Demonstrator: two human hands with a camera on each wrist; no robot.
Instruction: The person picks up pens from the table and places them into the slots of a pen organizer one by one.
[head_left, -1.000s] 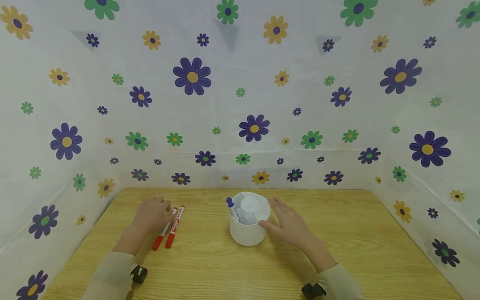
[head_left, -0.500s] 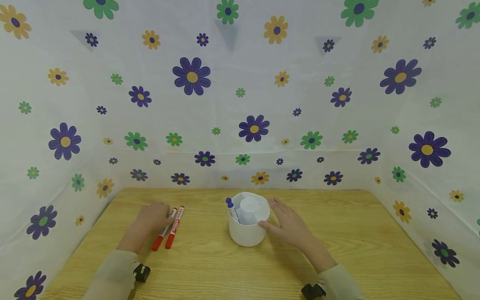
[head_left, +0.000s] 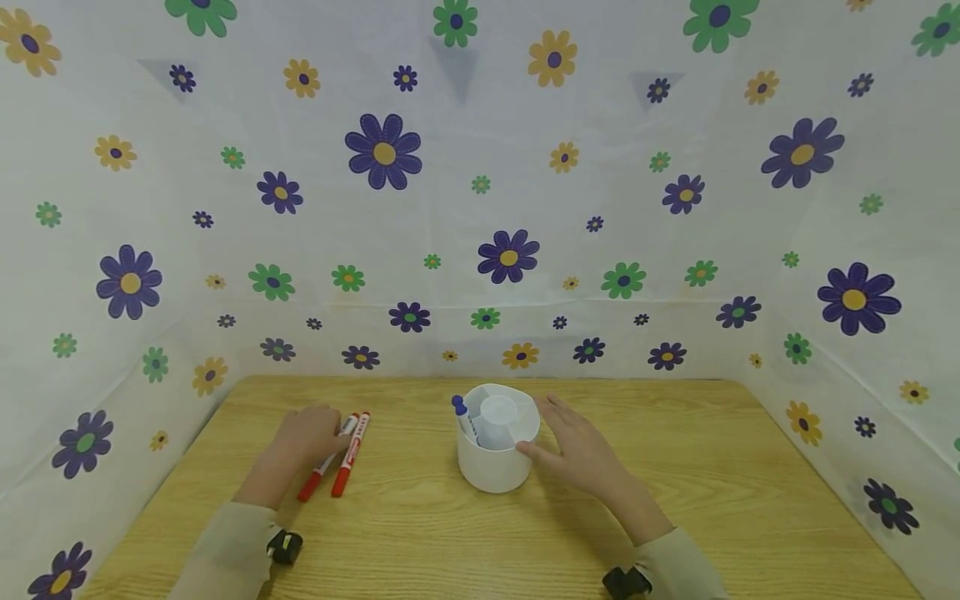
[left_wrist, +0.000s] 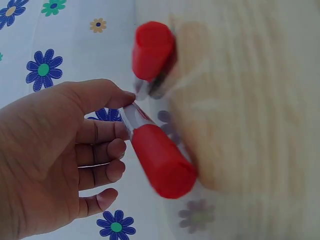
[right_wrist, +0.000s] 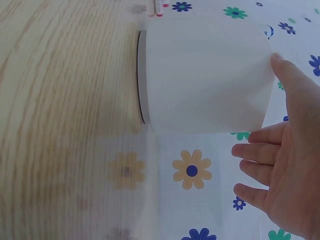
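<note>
On the left of the table [head_left: 420, 533], the left hand [head_left: 303, 433] pinches the nearer-left red marker [head_left: 322, 469] near its far end, thumb and fingertips closed on the barrel. The marker's long axis runs near-left to far-right, beside a second red marker [head_left: 350, 454]. To the right stands the white pen holder [head_left: 495, 454], a blue pen [head_left: 463, 417] inside; the right hand [head_left: 581, 450] rests against its right wall, fingers relaxed.

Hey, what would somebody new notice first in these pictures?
Probably the white round holder mid-table with a blue-capped marker standing in it, the right hand resting against its side. To its left, two red markers lie on the wooden table; the left hand pinches the nearer one.
</note>
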